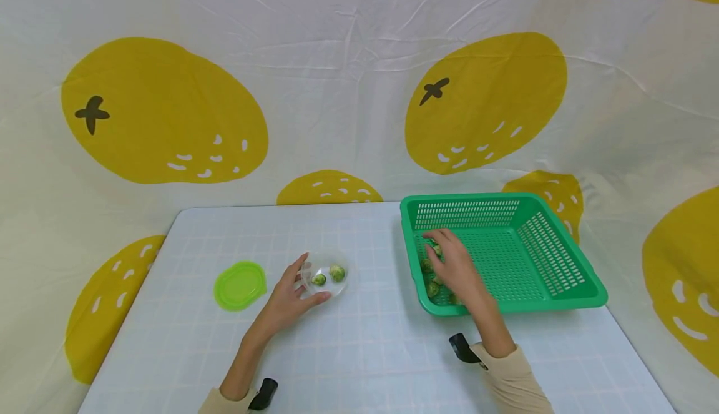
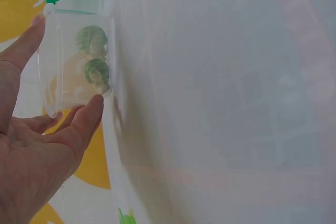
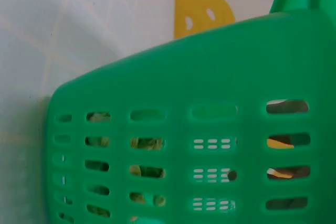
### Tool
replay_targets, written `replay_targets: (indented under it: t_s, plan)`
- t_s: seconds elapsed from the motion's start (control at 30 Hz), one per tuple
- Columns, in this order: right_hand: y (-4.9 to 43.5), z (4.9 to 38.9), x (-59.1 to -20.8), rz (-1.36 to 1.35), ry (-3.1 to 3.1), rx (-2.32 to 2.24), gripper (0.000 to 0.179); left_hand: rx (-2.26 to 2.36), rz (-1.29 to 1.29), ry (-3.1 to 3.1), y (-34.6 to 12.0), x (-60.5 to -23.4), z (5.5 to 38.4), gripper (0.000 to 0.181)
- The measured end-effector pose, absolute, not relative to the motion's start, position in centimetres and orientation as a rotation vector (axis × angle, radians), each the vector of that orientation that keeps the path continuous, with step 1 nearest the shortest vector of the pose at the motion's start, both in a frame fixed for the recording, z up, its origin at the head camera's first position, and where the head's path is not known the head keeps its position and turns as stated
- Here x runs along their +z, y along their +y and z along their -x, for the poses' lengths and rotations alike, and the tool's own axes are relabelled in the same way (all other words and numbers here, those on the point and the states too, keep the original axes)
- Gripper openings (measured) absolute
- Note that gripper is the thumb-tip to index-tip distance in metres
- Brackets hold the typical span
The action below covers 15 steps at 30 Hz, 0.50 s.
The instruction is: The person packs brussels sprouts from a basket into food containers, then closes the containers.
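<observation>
My left hand (image 1: pixel 286 305) holds a small clear plastic container (image 2: pixel 71 35) on the table, thumb on one side and fingers on the other. Two Brussels sprouts (image 1: pixel 337 272) lie at its bottom, seen through the wall in the left wrist view. Over at the right, my right hand (image 1: pixel 457 270) reaches into the left end of a green plastic basket (image 1: pixel 508 306). Its thumb and fingers are spread apart around a Brussels sprout (image 1: pixel 437 250). Several more sprouts (image 1: pixel 432 289) lie along that side. The basket's wall (image 3: pixel 173 77) hides the hand in the right wrist view.
Left of the container lies a light green lid (image 1: pixel 240 286). The table (image 1: pixel 359 358) has a pale checked cover. Behind it hangs a white cloth (image 1: pixel 337 120) with large yellow fruit prints. The basket's slotted walls stand up around the right hand.
</observation>
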State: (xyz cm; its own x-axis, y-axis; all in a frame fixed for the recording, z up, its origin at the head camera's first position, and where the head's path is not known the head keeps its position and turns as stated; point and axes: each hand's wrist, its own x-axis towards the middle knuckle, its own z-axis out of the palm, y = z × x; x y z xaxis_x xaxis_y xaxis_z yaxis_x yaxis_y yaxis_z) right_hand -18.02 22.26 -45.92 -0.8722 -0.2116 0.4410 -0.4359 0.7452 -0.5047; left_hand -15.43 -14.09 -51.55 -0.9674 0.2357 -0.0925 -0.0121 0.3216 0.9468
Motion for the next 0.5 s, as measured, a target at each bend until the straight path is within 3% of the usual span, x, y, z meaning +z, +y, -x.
replay_targets:
  t_s: [0.5]
  plan:
    - [24.2, 17.6, -46.2, -0.490, -2.808, 0.807, 0.024, 1.710, -0.216, 2.368, -14.2, -51.7, 15.5, 0.109]
